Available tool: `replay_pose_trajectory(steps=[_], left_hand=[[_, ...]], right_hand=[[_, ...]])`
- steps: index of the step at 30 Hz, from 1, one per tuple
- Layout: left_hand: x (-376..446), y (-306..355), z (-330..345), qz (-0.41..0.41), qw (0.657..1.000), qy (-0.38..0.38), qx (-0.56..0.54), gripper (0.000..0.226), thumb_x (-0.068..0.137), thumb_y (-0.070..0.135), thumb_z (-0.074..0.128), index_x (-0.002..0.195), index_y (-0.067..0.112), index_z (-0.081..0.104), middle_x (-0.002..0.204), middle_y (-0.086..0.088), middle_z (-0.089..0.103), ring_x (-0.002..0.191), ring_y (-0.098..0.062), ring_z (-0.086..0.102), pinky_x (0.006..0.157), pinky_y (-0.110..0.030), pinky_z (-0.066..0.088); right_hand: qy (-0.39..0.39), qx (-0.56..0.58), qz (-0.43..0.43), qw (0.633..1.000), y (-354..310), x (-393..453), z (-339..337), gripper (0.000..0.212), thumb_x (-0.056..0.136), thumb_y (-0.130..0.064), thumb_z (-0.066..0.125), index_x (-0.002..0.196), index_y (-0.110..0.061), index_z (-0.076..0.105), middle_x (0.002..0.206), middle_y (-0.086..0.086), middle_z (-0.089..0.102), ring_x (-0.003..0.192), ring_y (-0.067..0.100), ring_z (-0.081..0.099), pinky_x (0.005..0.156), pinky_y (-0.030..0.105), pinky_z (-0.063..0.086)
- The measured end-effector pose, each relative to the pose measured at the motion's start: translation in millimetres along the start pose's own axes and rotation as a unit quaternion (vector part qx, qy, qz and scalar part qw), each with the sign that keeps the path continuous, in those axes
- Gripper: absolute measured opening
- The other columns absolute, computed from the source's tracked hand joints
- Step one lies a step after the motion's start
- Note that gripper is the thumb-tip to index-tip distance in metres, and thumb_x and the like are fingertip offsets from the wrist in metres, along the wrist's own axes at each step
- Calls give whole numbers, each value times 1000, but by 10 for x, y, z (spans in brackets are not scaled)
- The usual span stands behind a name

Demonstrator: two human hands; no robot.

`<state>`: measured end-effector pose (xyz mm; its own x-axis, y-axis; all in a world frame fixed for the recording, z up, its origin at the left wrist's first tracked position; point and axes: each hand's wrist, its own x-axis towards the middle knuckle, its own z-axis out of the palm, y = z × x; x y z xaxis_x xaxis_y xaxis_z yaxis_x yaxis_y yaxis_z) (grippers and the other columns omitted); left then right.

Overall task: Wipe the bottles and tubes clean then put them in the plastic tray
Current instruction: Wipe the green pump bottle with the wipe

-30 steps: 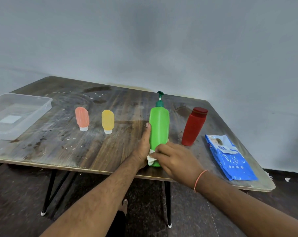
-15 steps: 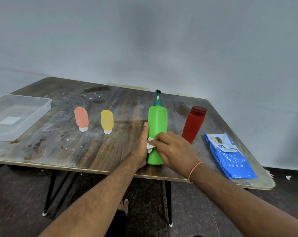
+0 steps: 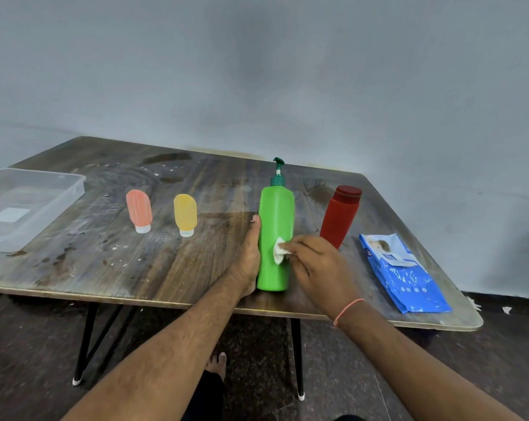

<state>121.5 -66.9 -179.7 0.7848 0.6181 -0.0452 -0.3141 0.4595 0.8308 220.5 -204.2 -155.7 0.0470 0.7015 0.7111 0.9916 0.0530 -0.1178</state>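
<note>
The left hand (image 3: 247,259) grips the green bottle (image 3: 276,220); the right hand (image 3: 317,268) pinches a white wipe (image 3: 279,252) against the bottle's front.

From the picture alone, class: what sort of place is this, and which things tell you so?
Probably a plain, sparsely furnished room, not a shop or kitchen: a bare grey wall, a worn, stained wooden table on thin metal legs, and a dark speckled floor.
</note>
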Motion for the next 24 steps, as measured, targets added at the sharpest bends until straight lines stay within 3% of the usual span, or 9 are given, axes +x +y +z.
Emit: replay_pose_trajectory(steps=[3, 6, 8, 12, 14, 17, 24], left_hand=[[-12, 23, 14, 0, 1000, 3, -19, 79, 101, 71, 30, 110, 8, 76, 102, -17, 75, 85, -25, 72, 81, -37, 58], [-21, 39, 46, -25, 998, -23, -57, 84, 91, 77, 36, 93, 7, 81, 89, -19, 70, 73, -27, 67, 71, -35, 56], [-2, 27, 34, -29, 996, -35, -77, 84, 87, 79, 42, 99, 5, 80, 92, -21, 69, 74, -29, 67, 70, -35, 58], [36, -11, -20, -31, 995, -51, -86, 88, 86, 81, 49, 116, 2, 73, 99, -23, 68, 85, -33, 67, 81, -41, 56], [44, -11, -31, -22, 995, -46, -81, 88, 86, 81, 48, 116, 3, 75, 101, -23, 69, 88, -32, 68, 85, -42, 56], [47, 19, -43, -22, 995, -23, -96, 89, 91, 81, 39, 111, 3, 77, 100, -22, 70, 87, -30, 69, 82, -40, 59], [26, 65, -42, 13, 995, -23, -97, 87, 97, 74, 29, 104, 2, 77, 90, -22, 70, 80, -32, 68, 71, -35, 58]], right_hand=[[26, 41, 27, 998, -91, -40, 81, 25, 96, -9, 66, 118, -13, 78, 116, 0, 71, 98, 21, 70, 85, 40, 60], [-5, 46, -39, 998, -202, -253, 87, 26, 94, -3, 72, 118, -13, 78, 116, 1, 70, 99, 20, 68, 91, 31, 57], [-18, 51, -57, 997, -184, -366, 89, 25, 95, -3, 71, 118, -13, 77, 116, 2, 70, 102, 20, 68, 92, 30, 56], [31, 80, 34, 996, -88, -401, 115, 24, 98, -10, 63, 117, -12, 77, 118, -1, 69, 105, 13, 68, 92, 28, 57], [65, 103, 68, 990, -103, -327, 148, 23, 97, -10, 65, 116, -13, 78, 117, -2, 70, 106, 6, 67, 93, 22, 56], [101, 127, 101, 982, -188, -196, 230, 25, 93, -1, 74, 115, -14, 78, 115, -6, 70, 104, 3, 67, 90, 25, 57], [58, 143, 2, 988, -214, -335, 218, 22, 90, 1, 77, 109, -10, 80, 112, 0, 71, 102, 15, 69, 89, 33, 57]])
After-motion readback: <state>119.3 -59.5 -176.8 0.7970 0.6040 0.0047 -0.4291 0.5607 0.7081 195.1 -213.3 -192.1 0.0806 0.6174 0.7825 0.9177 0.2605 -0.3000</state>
